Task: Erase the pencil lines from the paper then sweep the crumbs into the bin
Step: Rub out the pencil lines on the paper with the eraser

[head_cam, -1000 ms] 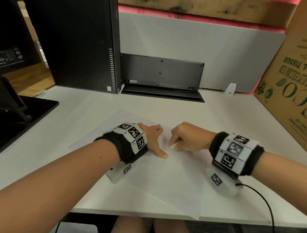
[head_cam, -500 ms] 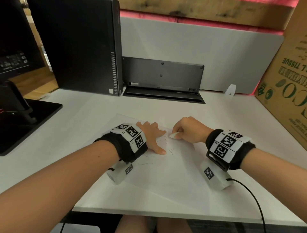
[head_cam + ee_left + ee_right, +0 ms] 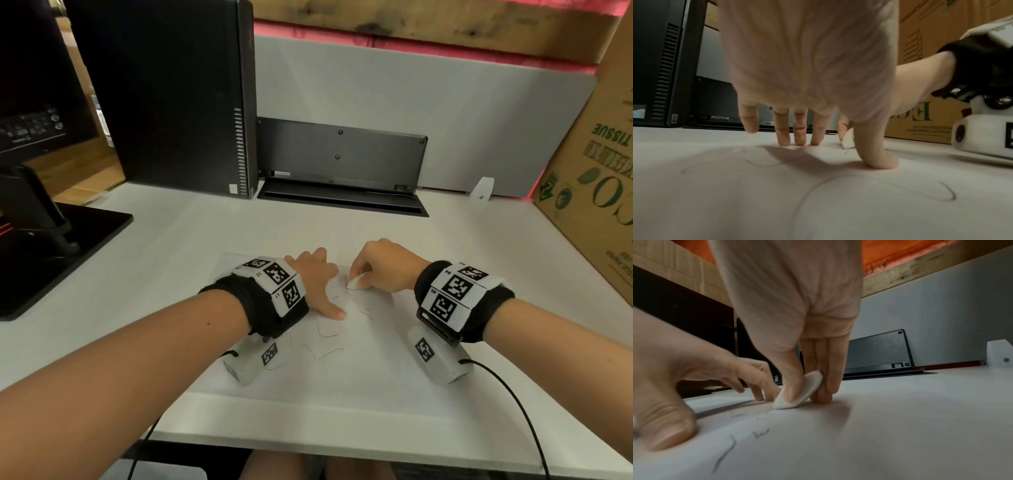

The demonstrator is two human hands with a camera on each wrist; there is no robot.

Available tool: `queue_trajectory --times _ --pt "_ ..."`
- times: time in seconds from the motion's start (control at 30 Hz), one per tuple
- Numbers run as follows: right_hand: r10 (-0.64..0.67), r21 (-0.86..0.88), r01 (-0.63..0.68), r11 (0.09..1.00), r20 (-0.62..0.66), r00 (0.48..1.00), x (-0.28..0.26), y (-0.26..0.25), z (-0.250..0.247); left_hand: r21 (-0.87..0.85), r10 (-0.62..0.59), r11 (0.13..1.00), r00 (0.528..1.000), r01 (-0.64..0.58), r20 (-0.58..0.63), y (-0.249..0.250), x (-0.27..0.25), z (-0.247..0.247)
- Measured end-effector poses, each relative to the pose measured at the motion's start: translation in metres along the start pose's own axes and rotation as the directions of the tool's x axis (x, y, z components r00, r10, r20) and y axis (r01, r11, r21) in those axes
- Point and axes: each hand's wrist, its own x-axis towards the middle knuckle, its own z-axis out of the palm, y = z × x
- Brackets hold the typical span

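Observation:
A white sheet of paper [image 3: 359,370] lies on the desk with thin pencil lines [image 3: 325,334] across it. My left hand [image 3: 317,284] lies flat on the sheet, fingers spread and thumb pressed down [image 3: 877,160]. My right hand [image 3: 383,270] pinches a small white eraser [image 3: 354,282] between thumb and fingers, its edge down on the paper [image 3: 797,394] just right of my left hand. Pencil strokes [image 3: 729,451] run in front of the eraser, and curved lines [image 3: 879,186] lie near my left thumb. No bin is in view.
A black computer tower [image 3: 171,96] stands at the back left and a dark keyboard [image 3: 342,161] leans against the grey partition. A monitor base [image 3: 51,253] sits at the left. A cardboard box [image 3: 596,178] stands at the right. A cable [image 3: 513,407] trails from my right wrist.
My right hand with the eraser has moved away from me, up the paper and slightly left. My left hand has stayed pressed on the sheet.

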Motion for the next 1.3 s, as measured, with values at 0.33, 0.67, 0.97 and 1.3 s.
queue_trajectory --times 0.33,0.67,0.97,1.3 --pt "-0.172 -0.047 0.173 0.984 0.028 0.985 -0.014 -0.01 0.002 0.124 -0.004 0.992 0.998 -0.003 0.055 -0.004 0.002 0.004" --pt "-0.182 -0.039 0.185 0.982 0.065 0.981 -0.018 -0.007 0.004 0.135 -0.023 0.991 0.995 0.01 0.094 -0.004 0.001 0.002" --pt "-0.194 -0.082 0.199 0.976 0.063 0.979 -0.011 -0.008 -0.001 0.149 -0.014 0.989 0.998 0.004 0.066 -0.004 0.004 0.007" --pt "-0.135 -0.076 0.136 0.988 0.007 0.991 -0.005 -0.008 -0.001 0.167 -0.01 0.986 0.999 0.004 0.038 -0.004 0.007 0.01"
